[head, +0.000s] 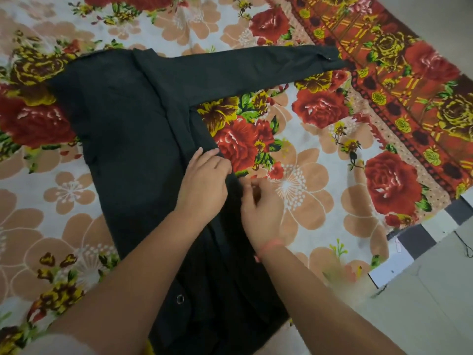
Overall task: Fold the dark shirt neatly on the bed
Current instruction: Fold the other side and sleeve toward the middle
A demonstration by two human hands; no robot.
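Hem of the dark shirt [133,129] is cut off below; left hand [204,180] grips its folded edge, right hand [261,208] pinches it alongside, fingertips blurred.

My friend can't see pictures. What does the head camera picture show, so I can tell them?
A person's left hand and right hand hold the edge of a dark shirt spread out on a flowery bedsheet. One long sleeve lies flat, stretched out toward the upper right of the picture.
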